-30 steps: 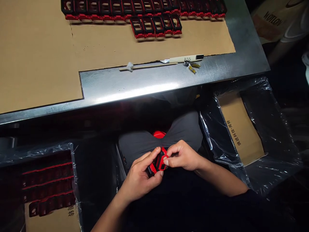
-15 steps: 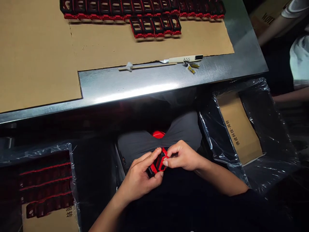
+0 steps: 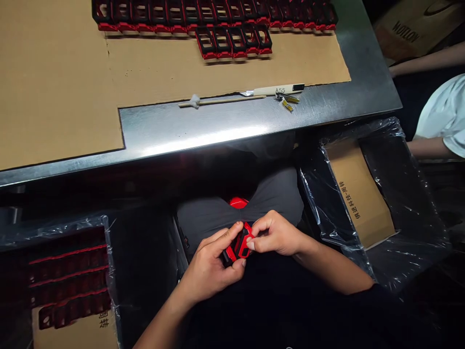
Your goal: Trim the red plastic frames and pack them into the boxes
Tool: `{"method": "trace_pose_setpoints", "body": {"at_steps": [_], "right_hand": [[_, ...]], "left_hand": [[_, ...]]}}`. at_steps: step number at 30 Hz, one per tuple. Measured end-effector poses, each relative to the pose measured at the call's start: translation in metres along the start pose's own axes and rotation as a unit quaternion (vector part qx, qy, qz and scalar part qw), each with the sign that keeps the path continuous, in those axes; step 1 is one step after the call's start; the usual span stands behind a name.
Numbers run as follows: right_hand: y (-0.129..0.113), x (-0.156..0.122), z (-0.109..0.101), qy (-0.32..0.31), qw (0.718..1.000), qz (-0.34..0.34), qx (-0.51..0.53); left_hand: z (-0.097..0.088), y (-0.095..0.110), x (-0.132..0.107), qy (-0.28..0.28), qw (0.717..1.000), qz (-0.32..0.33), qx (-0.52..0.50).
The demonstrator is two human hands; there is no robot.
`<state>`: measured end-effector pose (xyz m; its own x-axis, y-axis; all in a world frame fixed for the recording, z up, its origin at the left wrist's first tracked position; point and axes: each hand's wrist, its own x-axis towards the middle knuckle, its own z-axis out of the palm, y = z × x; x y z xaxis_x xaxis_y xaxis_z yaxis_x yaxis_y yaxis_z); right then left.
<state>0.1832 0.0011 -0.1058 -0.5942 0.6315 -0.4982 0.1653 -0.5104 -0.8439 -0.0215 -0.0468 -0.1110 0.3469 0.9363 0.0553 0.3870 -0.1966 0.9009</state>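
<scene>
Over my lap, below the table edge, both hands close on one small red and black plastic part (image 3: 240,245). My left hand (image 3: 212,266) wraps it from below with thumb and forefinger. My right hand (image 3: 275,235) pinches its right edge with curled fingers. Another red piece (image 3: 238,202) shows between my knees just beyond the hands. Rows of the same red and black parts (image 3: 225,22) stand lined up on cardboard at the far side of the table.
A steel table (image 3: 225,126) carries a cardboard sheet (image 3: 58,82), a thin stick (image 3: 221,101), a marker-like tool (image 3: 278,90) and a small yellow clip (image 3: 288,102). Plastic-lined boxes sit at lower left (image 3: 69,281), holding parts, and at right (image 3: 366,194). Another person's arm (image 3: 432,145) is at far right.
My hands have stayed almost still on the part, with only slight finger shifts. The person at the far right has moved further into view.
</scene>
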Motion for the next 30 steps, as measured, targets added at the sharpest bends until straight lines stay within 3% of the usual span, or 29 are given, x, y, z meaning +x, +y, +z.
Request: {"method": "trace_pose_setpoints", "body": {"at_steps": [30], "right_hand": [[0.006, 0.0001, 0.0023, 0.022, 1.0, 0.004, 0.011]], "left_hand": [[0.0035, -0.0063, -0.0033, 0.001, 1.0, 0.01, -0.007]]}}
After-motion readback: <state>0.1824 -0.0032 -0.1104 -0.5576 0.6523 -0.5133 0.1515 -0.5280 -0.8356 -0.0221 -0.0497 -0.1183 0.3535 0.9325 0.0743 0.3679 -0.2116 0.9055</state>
